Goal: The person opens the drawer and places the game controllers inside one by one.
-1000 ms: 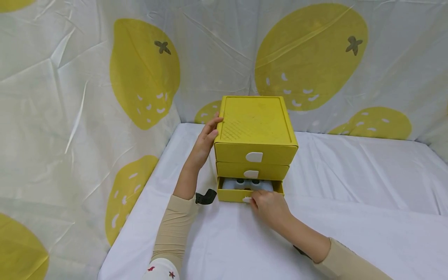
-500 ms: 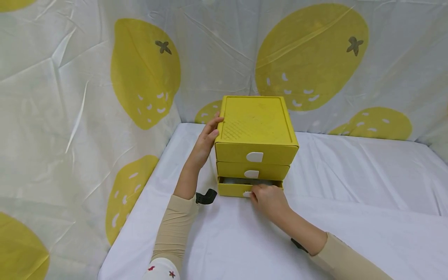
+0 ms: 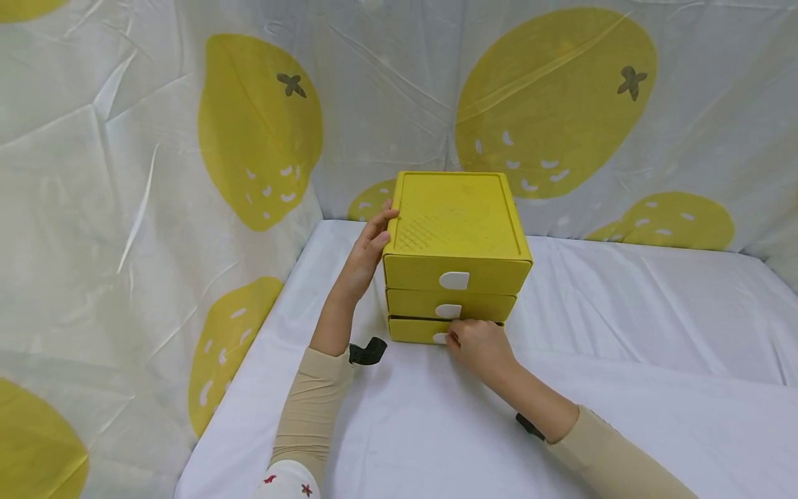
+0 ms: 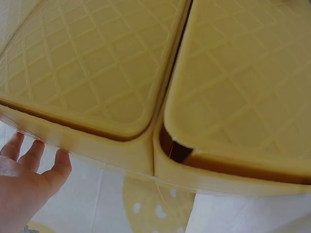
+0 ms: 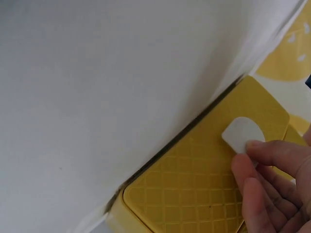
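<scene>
A yellow three-drawer box [image 3: 458, 215] stands on the white cloth, each drawer front bearing a white tab. My left hand [image 3: 364, 255] rests against the box's left side; the left wrist view shows its fingertips [image 4: 62, 158] at the edge of the ribbed side wall [image 4: 87, 63]. At the bottom drawer [image 3: 411, 330], my right hand [image 3: 483, 348] pinches the white drawer handle [image 5: 243, 133] between thumb and fingers. A thin dark gap runs along that drawer's top edge. The upper two drawers are pushed in, and the bottom drawer's contents are hidden.
White cloth [image 3: 623, 312] covers the table around the box. Hanging fabric printed with lemons [image 3: 555, 97] stands close behind it and to the left. A black wrist mount [image 3: 368, 351] sticks out beside the left sleeve.
The bottom drawer has slid inward with my right hand on its handle. A grey-white game controller visible inside it earlier is now hidden. My left hand has stayed in place.
</scene>
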The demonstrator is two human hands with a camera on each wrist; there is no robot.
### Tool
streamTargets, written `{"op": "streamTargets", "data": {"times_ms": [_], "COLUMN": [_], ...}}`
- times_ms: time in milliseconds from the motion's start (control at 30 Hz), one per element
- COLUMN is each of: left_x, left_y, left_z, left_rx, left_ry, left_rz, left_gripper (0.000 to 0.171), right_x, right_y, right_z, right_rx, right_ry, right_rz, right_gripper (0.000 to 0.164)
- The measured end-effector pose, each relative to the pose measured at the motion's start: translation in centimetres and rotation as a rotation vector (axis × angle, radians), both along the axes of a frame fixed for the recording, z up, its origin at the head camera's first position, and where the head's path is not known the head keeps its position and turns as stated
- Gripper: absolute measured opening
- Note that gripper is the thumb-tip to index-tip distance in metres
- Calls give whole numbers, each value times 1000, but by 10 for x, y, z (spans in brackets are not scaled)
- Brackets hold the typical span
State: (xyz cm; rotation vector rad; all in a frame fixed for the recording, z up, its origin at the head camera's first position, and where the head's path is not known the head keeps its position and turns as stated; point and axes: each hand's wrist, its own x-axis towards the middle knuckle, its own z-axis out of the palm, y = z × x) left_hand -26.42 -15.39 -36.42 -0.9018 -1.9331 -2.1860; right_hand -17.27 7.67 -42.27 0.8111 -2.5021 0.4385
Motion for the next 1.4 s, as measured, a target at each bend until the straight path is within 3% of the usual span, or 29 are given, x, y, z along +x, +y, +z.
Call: {"op": "streamTargets", "data": {"times_ms": [800, 1100, 1267, 1400], "left_x": [2, 1, 1, 2], "left_y": [1, 2, 1, -1], "left_z": [2, -1, -2, -2], "left_rx": [0, 12, 23, 14], "left_ry": [-17, -2, 1, -2], "left_rz": [14, -14, -19, -1], "left_gripper": [90, 87, 85, 76], "right_x": [-5, 0, 5, 11], "right_y": [1, 15, 32, 49], "right_z": [-5, -3, 2, 11], "right_rx": [7, 18, 14, 30], "right_ry": [55, 70, 29, -83], "right_rz": [16, 84, 208, 184], "right_gripper": [33, 29, 21, 15]}}
